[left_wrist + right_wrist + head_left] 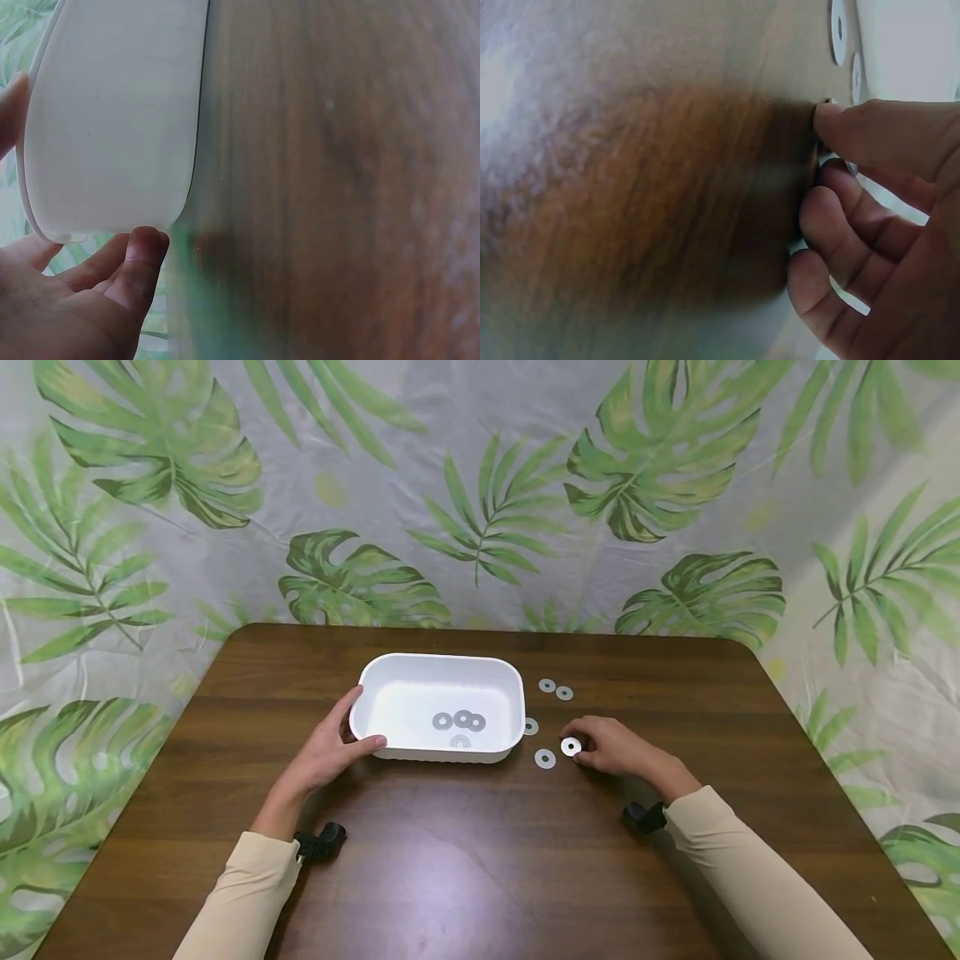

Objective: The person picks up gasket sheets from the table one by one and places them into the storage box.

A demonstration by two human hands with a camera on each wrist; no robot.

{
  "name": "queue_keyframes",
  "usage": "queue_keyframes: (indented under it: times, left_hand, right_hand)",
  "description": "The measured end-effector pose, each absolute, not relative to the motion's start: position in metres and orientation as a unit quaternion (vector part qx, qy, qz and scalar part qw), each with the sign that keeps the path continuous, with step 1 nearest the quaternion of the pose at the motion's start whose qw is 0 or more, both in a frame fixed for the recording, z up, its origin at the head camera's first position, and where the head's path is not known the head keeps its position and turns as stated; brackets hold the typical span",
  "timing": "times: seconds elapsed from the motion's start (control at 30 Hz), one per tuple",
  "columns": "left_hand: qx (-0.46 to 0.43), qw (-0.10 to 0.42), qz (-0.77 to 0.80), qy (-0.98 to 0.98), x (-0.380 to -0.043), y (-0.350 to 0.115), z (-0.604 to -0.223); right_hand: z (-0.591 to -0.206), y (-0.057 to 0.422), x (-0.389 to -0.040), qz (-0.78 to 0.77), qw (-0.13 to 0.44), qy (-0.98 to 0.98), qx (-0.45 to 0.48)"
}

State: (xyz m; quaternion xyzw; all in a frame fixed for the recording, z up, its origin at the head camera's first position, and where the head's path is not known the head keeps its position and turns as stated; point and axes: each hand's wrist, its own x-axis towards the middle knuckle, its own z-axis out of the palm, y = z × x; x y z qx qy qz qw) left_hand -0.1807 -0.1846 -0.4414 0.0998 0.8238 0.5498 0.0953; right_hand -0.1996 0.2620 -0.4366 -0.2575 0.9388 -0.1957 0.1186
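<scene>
My left hand holds the left end of a white rectangular tub, thumb over the near rim and fingers along the end wall. Several flat metal washers lie on the floor of the tub. To the right of the tub, my right hand pinches one washer between thumb and fingers, close over the table. In the right wrist view the thumb and curled fingers mostly hide that washer. Another washer lies just left of the right hand.
Two washers lie farther back on the brown wooden table, and one more sits right by the tub's right wall. A leaf-patterned cloth hangs behind the table.
</scene>
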Motion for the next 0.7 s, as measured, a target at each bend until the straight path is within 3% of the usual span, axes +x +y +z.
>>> queue_keyframes:
  times: [0.53,0.7]
  left_hand:
    - [0.096,0.094,0.541,0.83,-0.18,-0.184,-0.44]
    - [0.093,0.096,0.545,0.827,-0.179,-0.184,-0.439]
  right_hand:
    - [-0.439,0.262,-0.199,-0.196,0.045,0.947,-0.252]
    - [-0.429,0.266,-0.203,-0.235,0.046,0.941,-0.238]
